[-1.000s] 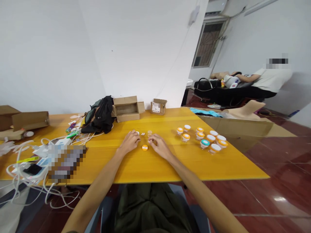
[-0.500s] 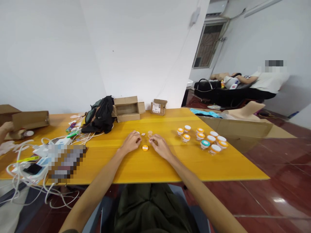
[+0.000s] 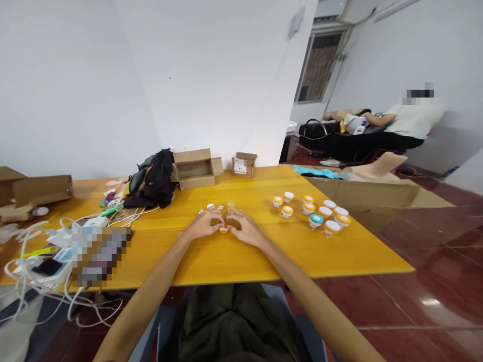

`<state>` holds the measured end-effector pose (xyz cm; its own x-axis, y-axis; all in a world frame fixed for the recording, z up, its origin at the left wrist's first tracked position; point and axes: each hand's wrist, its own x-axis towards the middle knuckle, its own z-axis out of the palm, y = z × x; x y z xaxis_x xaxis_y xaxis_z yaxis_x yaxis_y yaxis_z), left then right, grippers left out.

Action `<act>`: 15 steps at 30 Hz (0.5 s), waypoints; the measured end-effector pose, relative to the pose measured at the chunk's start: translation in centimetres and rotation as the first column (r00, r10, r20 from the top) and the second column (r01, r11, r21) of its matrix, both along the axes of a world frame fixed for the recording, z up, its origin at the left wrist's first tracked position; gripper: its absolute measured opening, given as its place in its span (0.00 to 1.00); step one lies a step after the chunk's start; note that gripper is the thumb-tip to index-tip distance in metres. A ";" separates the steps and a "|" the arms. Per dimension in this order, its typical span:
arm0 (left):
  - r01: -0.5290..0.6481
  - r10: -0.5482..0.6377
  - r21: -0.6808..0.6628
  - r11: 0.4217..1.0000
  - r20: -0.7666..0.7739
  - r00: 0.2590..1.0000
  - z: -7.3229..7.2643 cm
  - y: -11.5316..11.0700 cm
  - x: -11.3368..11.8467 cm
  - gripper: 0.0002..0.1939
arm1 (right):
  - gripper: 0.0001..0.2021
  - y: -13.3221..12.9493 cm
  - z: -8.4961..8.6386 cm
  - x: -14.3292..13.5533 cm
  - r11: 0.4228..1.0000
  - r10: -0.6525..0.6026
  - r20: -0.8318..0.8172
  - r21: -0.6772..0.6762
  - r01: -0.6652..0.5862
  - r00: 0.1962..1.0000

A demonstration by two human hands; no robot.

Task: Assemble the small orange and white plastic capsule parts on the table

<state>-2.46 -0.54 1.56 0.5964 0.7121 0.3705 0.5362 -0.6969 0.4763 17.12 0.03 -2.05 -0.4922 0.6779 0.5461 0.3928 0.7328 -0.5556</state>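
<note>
An orange lid (image 3: 224, 230) with white on its top lies on the table in front of me. My left hand (image 3: 206, 223) has its thumb and fingertips closed at the lid's left side. From the right, my right hand (image 3: 246, 229) curls its fingers and thumb against the same lid. The fingers partly cover the lid, and any small piece between them is hidden. Just beyond the hands stand a small clear cup (image 3: 231, 205) and a white round piece (image 3: 210, 206). Small white pieces with dark marks (image 3: 220, 207) lie beside them.
Several clear jars with orange, white and teal lids (image 3: 316, 220) stand to the right. Cardboard boxes (image 3: 194, 171) and a black bag (image 3: 160, 178) sit at the back. White cables and a power strip (image 3: 94, 223) spread over the left side. A person (image 3: 411, 120) reclines across the room.
Both hands have come together onto the orange lid, which was in the open between them. The view has shifted slightly. Another person's hand at the far left box has gone from view.
</note>
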 end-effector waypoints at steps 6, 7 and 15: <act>0.033 -0.033 0.005 0.999 -0.014 0.999 0.0 0.0 0.0 0.08 | 0.10 -0.5 0.5 0.0 1.000 0.010 0.143 0.009 -0.012 0.990; 0.038 -0.038 0.004 0.999 -0.014 0.999 0.0 0.0 0.0 0.08 | 0.09 -0.6 0.5 0.0 1.000 0.012 0.160 0.003 -0.013 0.987; 0.060 -0.060 -0.012 0.998 -0.013 0.998 0.0 0.0 -0.1 0.07 | 0.07 -0.4 0.3 0.1 1.000 0.018 0.167 -0.004 -0.017 0.986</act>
